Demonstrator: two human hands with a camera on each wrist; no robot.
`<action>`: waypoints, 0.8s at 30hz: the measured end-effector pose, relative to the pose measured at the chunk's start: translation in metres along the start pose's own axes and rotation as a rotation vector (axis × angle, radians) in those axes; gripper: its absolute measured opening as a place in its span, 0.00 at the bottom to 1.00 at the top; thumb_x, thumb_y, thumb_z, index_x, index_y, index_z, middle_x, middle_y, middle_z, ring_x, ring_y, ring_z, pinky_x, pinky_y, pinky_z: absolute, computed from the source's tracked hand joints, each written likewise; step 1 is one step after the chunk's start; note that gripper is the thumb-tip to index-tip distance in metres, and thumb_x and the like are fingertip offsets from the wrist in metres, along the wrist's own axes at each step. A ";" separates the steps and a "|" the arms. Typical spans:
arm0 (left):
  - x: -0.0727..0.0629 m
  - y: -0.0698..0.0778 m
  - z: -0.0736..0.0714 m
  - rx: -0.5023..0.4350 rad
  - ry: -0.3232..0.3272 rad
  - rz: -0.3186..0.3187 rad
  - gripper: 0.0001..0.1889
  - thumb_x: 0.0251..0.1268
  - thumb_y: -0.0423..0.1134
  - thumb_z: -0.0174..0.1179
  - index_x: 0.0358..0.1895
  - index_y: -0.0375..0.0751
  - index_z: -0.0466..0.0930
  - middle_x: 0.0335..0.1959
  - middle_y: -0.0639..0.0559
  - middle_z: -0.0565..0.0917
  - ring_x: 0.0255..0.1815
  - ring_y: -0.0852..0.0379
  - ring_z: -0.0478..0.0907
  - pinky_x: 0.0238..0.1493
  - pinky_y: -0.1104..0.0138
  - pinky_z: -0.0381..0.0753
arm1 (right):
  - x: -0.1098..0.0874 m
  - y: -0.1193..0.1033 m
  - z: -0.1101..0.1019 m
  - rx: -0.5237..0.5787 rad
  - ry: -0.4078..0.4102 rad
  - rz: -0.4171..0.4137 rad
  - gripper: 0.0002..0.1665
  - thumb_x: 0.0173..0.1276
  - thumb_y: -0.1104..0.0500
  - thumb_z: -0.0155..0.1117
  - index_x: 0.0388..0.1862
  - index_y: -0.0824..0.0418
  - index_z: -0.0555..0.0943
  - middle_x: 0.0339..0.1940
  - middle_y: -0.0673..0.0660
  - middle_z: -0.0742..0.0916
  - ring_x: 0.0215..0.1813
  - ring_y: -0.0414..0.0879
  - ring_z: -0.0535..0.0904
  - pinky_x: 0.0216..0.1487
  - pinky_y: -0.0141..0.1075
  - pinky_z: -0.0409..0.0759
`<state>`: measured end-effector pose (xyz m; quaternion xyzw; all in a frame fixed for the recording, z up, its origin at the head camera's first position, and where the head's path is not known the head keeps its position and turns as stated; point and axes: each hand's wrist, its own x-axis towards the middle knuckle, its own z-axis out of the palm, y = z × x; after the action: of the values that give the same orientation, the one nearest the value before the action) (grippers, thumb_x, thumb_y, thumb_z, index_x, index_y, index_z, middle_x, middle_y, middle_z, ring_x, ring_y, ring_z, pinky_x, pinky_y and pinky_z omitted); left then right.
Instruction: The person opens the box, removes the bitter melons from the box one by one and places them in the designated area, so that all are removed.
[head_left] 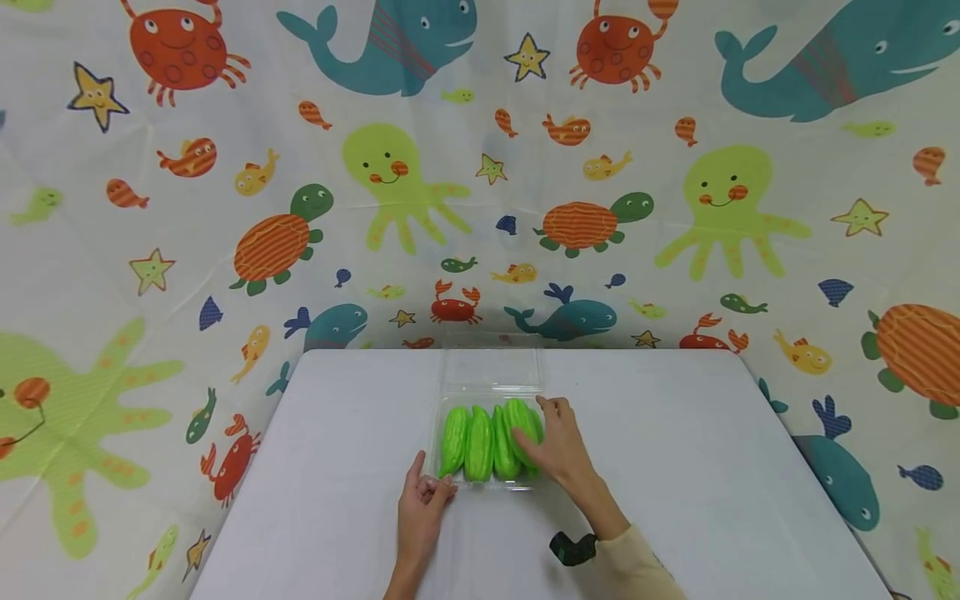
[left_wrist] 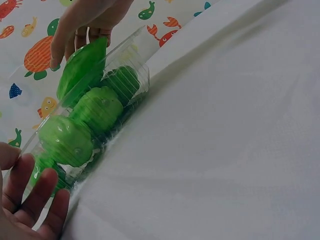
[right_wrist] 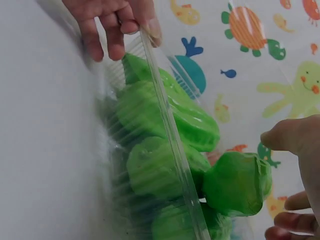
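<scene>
Several bright green, ridged gourds lie side by side in a clear plastic box (head_left: 491,485) on the table. One gourd (right_wrist: 232,185) rests on top of the others at the right end, rising above the rim. My right hand (head_left: 562,450) hovers around this upper gourd, thumb on its left and fingers beyond its right side. In the right wrist view the thumb (right_wrist: 282,137) and fingers stand apart, with a gap to the gourd. At the box's near left corner, my left hand (head_left: 422,512) pinches the rim between thumb and fingers.
The box's clear lid (head_left: 491,367) is folded back toward the table's far edge. A white cloth covers the table (head_left: 360,433). Behind and beside it hangs a curtain (head_left: 450,233) printed with sea animals. A black device (head_left: 572,550) sits at my right wrist.
</scene>
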<state>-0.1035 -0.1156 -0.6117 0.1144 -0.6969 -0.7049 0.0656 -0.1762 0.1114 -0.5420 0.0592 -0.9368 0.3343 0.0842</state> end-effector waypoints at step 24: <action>-0.001 0.001 -0.001 0.030 -0.007 -0.007 0.38 0.69 0.34 0.63 0.78 0.37 0.53 0.28 0.46 0.82 0.35 0.64 0.86 0.44 0.76 0.83 | -0.015 -0.004 0.008 -0.056 -0.045 -0.011 0.43 0.59 0.45 0.72 0.67 0.69 0.72 0.54 0.63 0.78 0.46 0.47 0.75 0.46 0.42 0.81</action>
<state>-0.1024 -0.1169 -0.6110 0.1155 -0.7073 -0.6949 0.0591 -0.1622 0.1041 -0.5486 0.0693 -0.9471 0.3062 0.0663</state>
